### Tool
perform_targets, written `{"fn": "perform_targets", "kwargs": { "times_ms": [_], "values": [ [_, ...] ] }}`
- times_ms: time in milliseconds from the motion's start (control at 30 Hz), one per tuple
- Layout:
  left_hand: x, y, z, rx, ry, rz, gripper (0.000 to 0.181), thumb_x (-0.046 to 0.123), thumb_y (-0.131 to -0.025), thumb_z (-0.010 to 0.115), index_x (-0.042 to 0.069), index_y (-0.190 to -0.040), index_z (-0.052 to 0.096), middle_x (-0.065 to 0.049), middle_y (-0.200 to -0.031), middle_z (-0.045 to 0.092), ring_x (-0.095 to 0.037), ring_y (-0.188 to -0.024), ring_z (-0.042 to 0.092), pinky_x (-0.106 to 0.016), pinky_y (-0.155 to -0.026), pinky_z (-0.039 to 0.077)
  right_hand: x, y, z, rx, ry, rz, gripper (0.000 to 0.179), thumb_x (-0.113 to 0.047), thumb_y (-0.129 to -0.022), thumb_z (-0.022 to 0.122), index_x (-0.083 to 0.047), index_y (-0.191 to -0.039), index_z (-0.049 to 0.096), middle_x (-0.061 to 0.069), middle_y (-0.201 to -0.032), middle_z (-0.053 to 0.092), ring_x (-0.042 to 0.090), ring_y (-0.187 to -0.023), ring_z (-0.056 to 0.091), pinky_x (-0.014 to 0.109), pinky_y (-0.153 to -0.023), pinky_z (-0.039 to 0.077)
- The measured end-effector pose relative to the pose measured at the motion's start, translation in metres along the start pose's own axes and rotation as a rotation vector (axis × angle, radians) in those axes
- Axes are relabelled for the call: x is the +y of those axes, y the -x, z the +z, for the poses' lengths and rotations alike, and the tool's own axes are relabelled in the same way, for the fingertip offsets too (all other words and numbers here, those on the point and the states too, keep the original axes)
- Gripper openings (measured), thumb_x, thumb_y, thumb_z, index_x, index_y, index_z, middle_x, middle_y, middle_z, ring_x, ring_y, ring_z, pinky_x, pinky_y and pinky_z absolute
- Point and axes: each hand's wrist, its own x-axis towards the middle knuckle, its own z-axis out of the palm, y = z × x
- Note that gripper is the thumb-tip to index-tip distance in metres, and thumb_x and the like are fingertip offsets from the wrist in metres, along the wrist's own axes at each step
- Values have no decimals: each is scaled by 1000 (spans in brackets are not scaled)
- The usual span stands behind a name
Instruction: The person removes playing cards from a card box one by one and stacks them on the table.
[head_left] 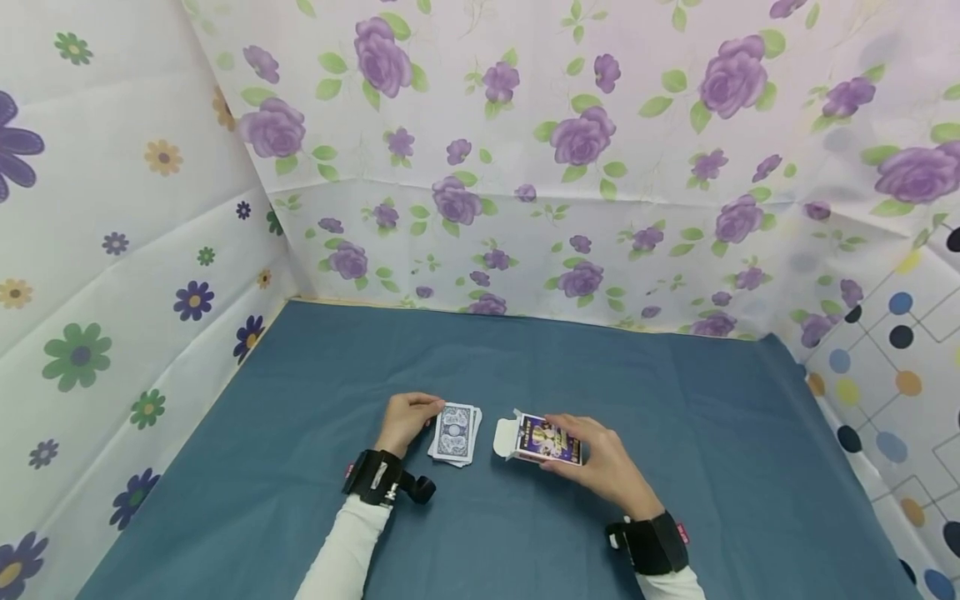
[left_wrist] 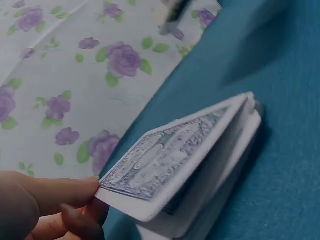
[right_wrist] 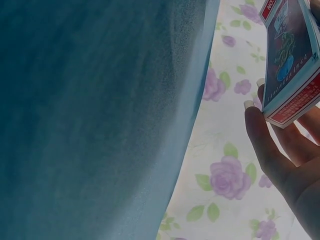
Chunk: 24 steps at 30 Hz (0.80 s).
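Observation:
A stack of playing cards [head_left: 455,433] with grey patterned backs lies a little fanned on the blue cloth. At its upper left corner my left hand [head_left: 405,421] pinches the top card. In the left wrist view the pinched playing card [left_wrist: 165,157] tilts up from the cards under it, between thumb and finger [left_wrist: 65,195]. To the right, my right hand [head_left: 603,458] grips a card box [head_left: 550,439] by its right end. The box's white end flap [head_left: 506,437] stands open toward the stack. The right wrist view has the card box [right_wrist: 292,55] between thumb and fingers [right_wrist: 265,142].
A blue cloth [head_left: 300,517] covers the table. Behind it hangs a curtain with purple roses [head_left: 525,167]; flowered and dotted sheets close the left and right sides. Each wrist wears a black strap [head_left: 375,477] with a camera.

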Motion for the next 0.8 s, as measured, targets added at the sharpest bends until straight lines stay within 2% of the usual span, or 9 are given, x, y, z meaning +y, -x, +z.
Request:
{"fn": "perform_targets", "kwargs": {
  "times_ms": [167, 367, 667, 800],
  "values": [
    [0, -2, 5, 51, -82, 69, 16, 14, -89, 70, 0, -97, 74, -17, -91, 71, -20, -76, 63, -29, -65, 47, 2, -1, -1, 17, 8, -17, 66, -41, -74, 81, -18, -132, 61, 7, -128, 64, 28, -117, 60, 48, -92, 50],
    [2, -3, 10, 99, -136, 86, 13, 13, -87, 72, 2, -94, 75, -15, -88, 72, -22, -74, 64, -32, -66, 48, 1, -2, -3, 18, 3, -22, 65, -41, -74, 82, -18, -132, 61, 8, -127, 65, 29, -117, 60, 49, -92, 50],
    [3, 0, 12, 90, -165, 78, 16, 14, -89, 70, 2, -98, 75, -17, -92, 72, -25, -80, 66, -35, -71, 52, 0, -1, -2, 0, -2, -2, 65, -42, -75, 81, -19, -132, 61, 9, -129, 64, 30, -119, 60, 51, -93, 49],
    [8, 9, 10, 103, -228, 134, 18, 15, -91, 67, 0, -100, 73, -16, -87, 70, -22, -75, 63, -32, -67, 49, 1, 0, 0, -4, 0, -1, 64, -43, -76, 80, -20, -132, 61, 7, -128, 64, 29, -118, 60, 50, -92, 49]
  ]
}}
